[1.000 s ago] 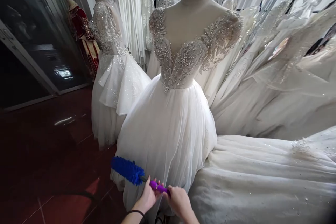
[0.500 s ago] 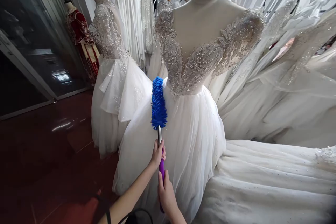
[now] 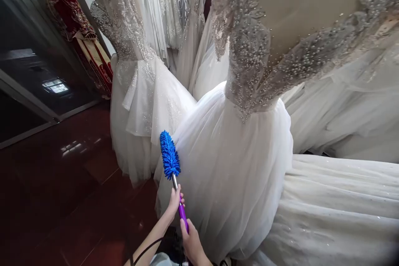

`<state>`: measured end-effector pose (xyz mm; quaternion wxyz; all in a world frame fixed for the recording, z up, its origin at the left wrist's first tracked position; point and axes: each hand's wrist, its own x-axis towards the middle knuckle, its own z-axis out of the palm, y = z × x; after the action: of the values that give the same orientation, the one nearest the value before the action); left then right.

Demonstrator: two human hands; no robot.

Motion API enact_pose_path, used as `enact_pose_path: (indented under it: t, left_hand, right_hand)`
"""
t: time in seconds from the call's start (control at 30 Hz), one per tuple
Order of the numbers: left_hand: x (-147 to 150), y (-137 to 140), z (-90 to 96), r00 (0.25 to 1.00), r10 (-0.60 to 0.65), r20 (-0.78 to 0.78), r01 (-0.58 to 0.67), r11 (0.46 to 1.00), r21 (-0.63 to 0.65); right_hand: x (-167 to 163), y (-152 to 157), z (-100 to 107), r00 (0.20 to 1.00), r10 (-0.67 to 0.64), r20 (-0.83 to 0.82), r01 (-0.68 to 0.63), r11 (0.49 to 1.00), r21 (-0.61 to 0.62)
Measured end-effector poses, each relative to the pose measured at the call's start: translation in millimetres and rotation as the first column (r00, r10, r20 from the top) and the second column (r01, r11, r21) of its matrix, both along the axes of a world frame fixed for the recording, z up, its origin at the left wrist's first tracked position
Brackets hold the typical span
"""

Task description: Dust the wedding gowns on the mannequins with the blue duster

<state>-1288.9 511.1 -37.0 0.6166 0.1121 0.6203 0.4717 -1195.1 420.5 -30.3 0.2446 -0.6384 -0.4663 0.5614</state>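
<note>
A duster [image 3: 170, 156] with a blue chenille head, a short metal shaft and a purple handle slants up and to the left. My left hand [image 3: 176, 201] is closed around the upper handle, just below the metal shaft. Lower down, my right hand [image 3: 191, 239] grips the same handle, its thumb lying along it. The blue head is at the left side of the white tulle skirt of a beaded wedding dress [image 3: 230, 166]; whether it touches the fabric I cannot tell. Silver beads cover the bodice of that dress, which is on a mannequin.
Behind to the left stands another sparkling white gown [image 3: 140, 104]. A red and gold outfit [image 3: 75, 20] is beside a dark glass door [image 3: 28, 62]. White fabric [image 3: 336, 199] spreads at the right. The floor [image 3: 81, 187] is glossy dark red; a black cable [image 3: 149, 247] hangs near my arms.
The duster has moved down and to the left, from near the waist to the skirt's left side, both hands still on it. The view has come closer to the beaded dress.
</note>
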Motion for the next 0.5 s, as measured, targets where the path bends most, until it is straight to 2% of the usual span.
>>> enact_pose_path:
  t: [0.1,0.2,0.27,0.3,0.37,0.43,0.5]
  left_hand:
    - [-11,12,44.2,0.990,-0.089,0.108,0.065,0.976,0.210]
    - [-4,33,90.7,0.967,-0.215,0.139,0.147,0.910,0.388]
    - [7,53,109.0,0.956,-0.275,0.102,0.206,0.878,0.433]
    - [14,64,112.4,0.953,-0.293,0.078,0.232,0.871,0.433]
    - [26,82,107.5,0.946,-0.319,0.058,0.273,0.880,0.388]
    - [35,91,89.6,0.948,-0.303,0.093,0.262,0.914,0.309]
    - [36,86,63.1,0.961,-0.238,0.142,0.202,0.953,0.227]
  right_hand:
    - [-5,7,27,1.000,0.008,-0.008,-0.007,0.996,0.089]
    - [-8,20,56,0.997,-0.047,-0.054,0.057,0.979,0.197]
    - [-13,34,68,0.981,-0.138,-0.136,0.157,0.977,0.143]
    - [-15,42,71,0.965,-0.181,-0.188,0.198,0.977,0.077]
    - [-15,58,68,0.930,-0.242,-0.275,0.231,0.970,-0.072]
    - [-9,69,57,0.912,-0.260,-0.318,0.212,0.961,-0.177]
    - [1,70,40,0.916,-0.222,-0.335,0.132,0.953,-0.271]
